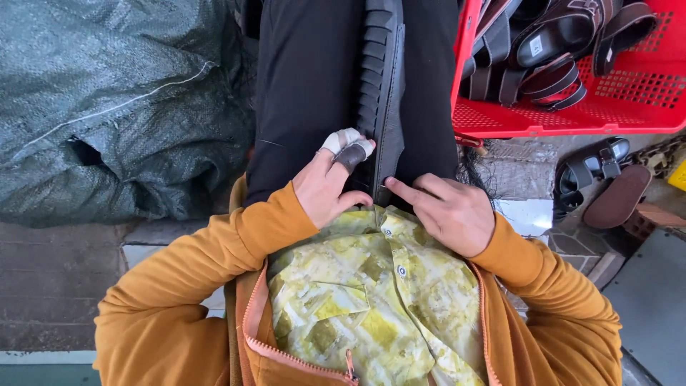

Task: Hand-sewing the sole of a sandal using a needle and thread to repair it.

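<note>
A green woven sack [114, 107] fills the far left, crumpled and slumped on the ground. Next to it come the person's own legs in black trousers [307, 86], with a black sole [379, 93] lying lengthwise between the thighs, its ridged edge facing left.

The left hand [330, 182] comes in from an orange sleeve [207, 264], wrist bent up and forward. Its fingers [346, 143] are wrapped in white and dark tape and curl against the sole's left edge, close together, with the thumb tucked underneath near the shirt; it presses on the sole's near end rather than closing round it.

Below both hands is a yellow-green shirt [371, 300] with snap buttons, framed by the open orange jacket.

The right hand [446, 211] lies palm down on the right thigh. Its index finger stretches left and its tip touches the sole's near right edge; the other fingers are loosely folded.

Further right, a red crate [572, 114] holds dark sandals [550, 50]. Below it, a loose sandal [593, 171] and a brown sole [618, 196] lie on the ground.
</note>
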